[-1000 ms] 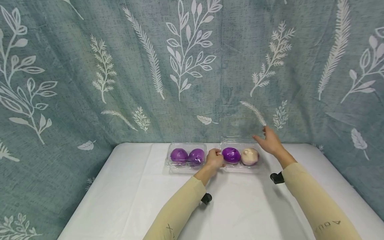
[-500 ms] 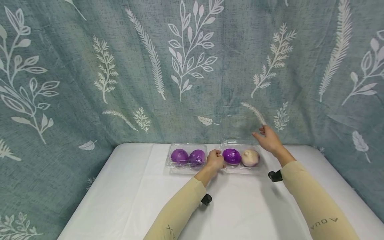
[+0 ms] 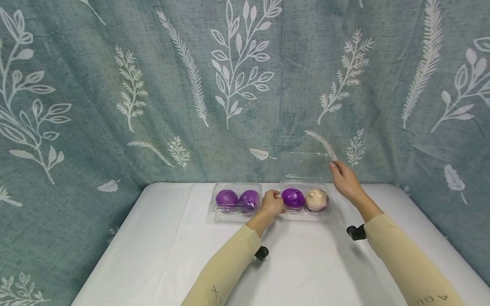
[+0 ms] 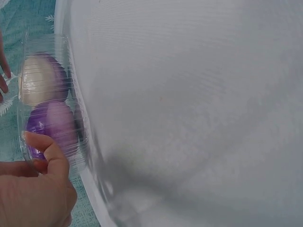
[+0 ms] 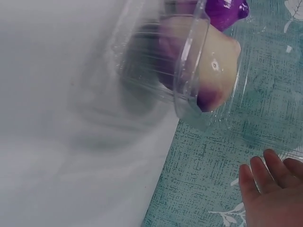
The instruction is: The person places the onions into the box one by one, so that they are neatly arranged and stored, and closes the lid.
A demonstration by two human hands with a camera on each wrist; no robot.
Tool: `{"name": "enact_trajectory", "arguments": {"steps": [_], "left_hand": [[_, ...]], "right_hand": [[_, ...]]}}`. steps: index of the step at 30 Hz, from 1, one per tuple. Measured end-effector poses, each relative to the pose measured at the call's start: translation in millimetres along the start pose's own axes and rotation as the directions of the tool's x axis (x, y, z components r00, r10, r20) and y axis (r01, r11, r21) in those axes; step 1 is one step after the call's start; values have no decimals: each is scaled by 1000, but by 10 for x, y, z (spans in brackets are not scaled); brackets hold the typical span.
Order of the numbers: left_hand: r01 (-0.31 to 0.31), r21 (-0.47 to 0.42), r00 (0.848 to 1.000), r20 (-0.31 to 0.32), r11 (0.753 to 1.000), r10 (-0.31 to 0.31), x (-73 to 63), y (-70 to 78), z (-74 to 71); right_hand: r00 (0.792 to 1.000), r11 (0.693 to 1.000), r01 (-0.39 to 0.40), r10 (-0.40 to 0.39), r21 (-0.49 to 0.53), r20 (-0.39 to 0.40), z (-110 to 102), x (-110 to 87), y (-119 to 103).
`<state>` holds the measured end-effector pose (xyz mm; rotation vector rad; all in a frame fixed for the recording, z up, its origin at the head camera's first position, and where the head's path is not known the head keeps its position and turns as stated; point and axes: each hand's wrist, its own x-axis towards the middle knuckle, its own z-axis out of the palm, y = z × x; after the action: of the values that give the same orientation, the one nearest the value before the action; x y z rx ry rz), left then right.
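Note:
In the head view, my left hand [image 3: 272,203] pinches the left rim of the right-hand clear plastic clamshell container [image 3: 302,216]. Inside it sit a glossy purple onion-shaped vegetable [image 3: 293,198] and a cream-and-purple one [image 3: 317,199] beside it. The container's clear lid [image 3: 306,154] stands raised at the back against the curtain. My right hand [image 3: 346,180] is at the lid's upper right corner, thumb and fingers pinching its edge. In the left wrist view, my left thumb and forefinger [image 4: 45,144] meet at the container's rim. The right thumb is hidden in the right wrist view.
Left of my left hand stands another clear clamshell container [image 3: 233,217], its lid down over two purple vegetables [image 3: 226,199]. Both containers stand near the back edge of the white-covered table [image 3: 183,255]. A teal leaf-patterned curtain [image 3: 245,127] hangs directly behind.
My right hand's thumb and fingers have come together at the lid's corner from a spread pose. My left hand keeps its pinch on the container's rim. The vegetables stay in place.

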<state>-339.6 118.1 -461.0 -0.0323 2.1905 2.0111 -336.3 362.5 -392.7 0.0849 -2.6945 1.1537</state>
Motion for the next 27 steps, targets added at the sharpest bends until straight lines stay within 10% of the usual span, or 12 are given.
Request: {"name": "enact_trajectory", "arguments": {"steps": [27], "left_hand": [[-24, -3, 1000, -9, 1000, 24, -6, 12, 9]], "right_hand": [[996, 996, -72, 69, 50, 63, -119, -332, 17]]}}
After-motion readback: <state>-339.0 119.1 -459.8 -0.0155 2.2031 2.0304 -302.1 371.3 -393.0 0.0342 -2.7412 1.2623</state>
